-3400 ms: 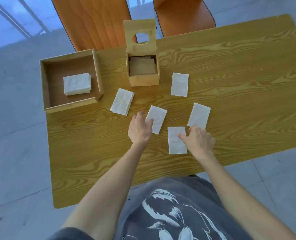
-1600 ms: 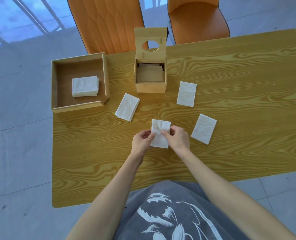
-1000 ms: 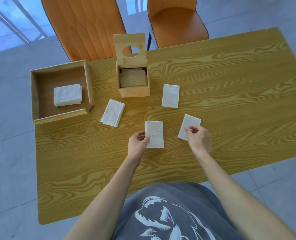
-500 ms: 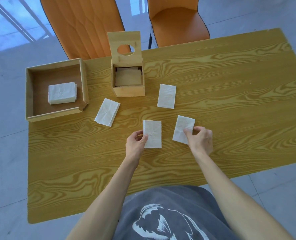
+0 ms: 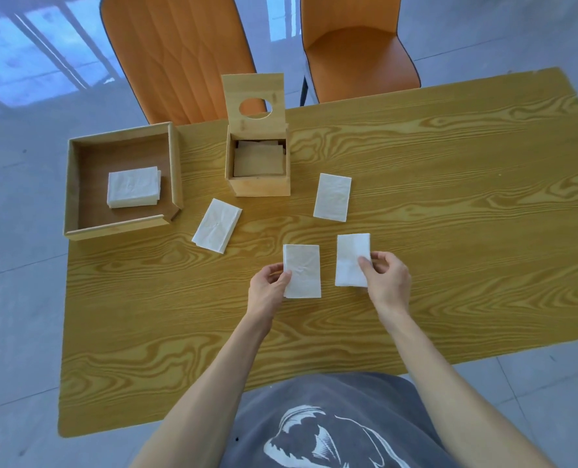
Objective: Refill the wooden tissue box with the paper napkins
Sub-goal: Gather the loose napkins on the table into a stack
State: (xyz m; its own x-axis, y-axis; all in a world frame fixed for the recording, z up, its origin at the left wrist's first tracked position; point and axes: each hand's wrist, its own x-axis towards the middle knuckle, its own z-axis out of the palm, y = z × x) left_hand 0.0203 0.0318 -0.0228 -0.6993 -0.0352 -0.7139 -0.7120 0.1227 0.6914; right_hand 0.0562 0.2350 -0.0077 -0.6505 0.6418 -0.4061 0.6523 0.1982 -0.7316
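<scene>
The wooden tissue box stands at the table's far side with its holed lid tipped up; folded napkins lie inside it. My left hand pinches the left edge of a white napkin stack near the table's middle. My right hand grips the right edge of another napkin just beside it. Two more napkins lie loose: one left of the box front, one to its right.
A shallow wooden tray at the far left holds a pile of napkins. Two orange chairs stand behind the yellow wooden table. The table's near edge runs just before my torso.
My two hands joined two napkins into one stack, which my left hand kept. My right hand reached right, took another napkin and has drawn it left toward the stack.
</scene>
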